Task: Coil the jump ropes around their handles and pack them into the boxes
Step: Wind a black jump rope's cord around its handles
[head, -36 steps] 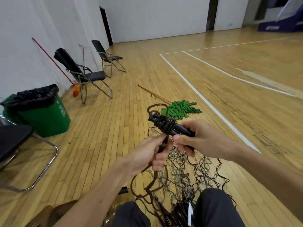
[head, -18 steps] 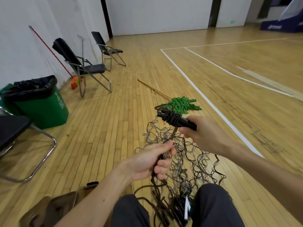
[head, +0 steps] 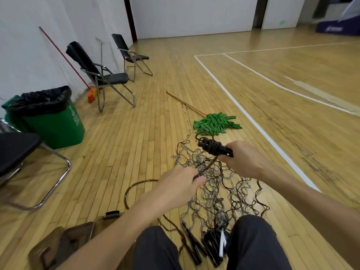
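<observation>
My right hand (head: 242,159) grips a pair of black jump-rope handles (head: 215,147), whose far end has several turns of dark rope wound round it. The brown rope (head: 209,165) runs from the handles down into my left hand (head: 182,185), which grips it lower and to the left. Behind that hand the same rope curves in a loop (head: 134,187) over the floor. A tangle of loose ropes (head: 216,197) lies on the floor under both hands. More black handles (head: 211,246) lie between my knees. A clear box (head: 58,244) sits at the lower left.
A green mop (head: 215,124) with a wooden stick lies just beyond the ropes. A green bin (head: 51,121) with a black liner stands at left. Folding chairs (head: 105,78) and a red broom line the left wall; another chair (head: 15,152) is close at left.
Both hands have dropped lower toward the floor. My left hand has slid along the rope away from the handles, drawing a longer stretch taut, and a rope loop now shows on the floor at left.
</observation>
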